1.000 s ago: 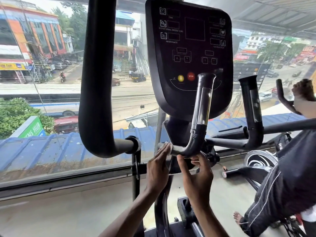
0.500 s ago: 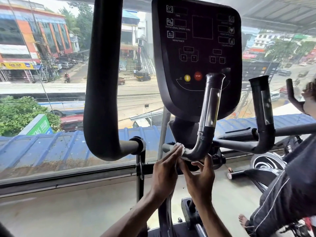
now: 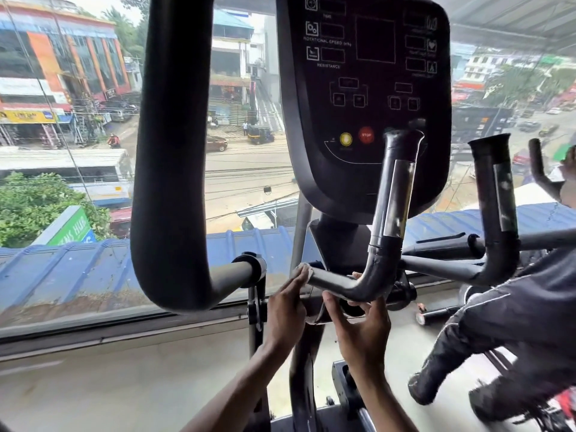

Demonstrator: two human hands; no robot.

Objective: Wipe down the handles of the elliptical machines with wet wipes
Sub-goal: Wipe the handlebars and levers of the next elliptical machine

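Note:
The elliptical's fixed left handle [image 3: 394,194] is a black L-shaped tube with a metal sensor strip, standing in front of the console [image 3: 364,88]. My left hand [image 3: 285,310] presses a white wet wipe [image 3: 304,271] with straight fingers against the inner end of the handle's horizontal bar. My right hand [image 3: 361,328] grips the bend of the same handle from below, with one fingertip showing over the bar. The thick black foam swing handle [image 3: 174,151] curves down at the left. The fixed right handle [image 3: 495,198] stands untouched.
A person in a dark tracksuit [image 3: 514,322] stands at the right, one hand up on the neighbouring machine's handle [image 3: 539,173]. A big window with its sill [image 3: 124,332] runs straight ahead. The machine's upright post [image 3: 304,353] drops between my forearms.
My left hand has slid the wipe leftward along the horizontal bar, away from the bend. My right hand has stayed under the bend. The view has shifted slightly.

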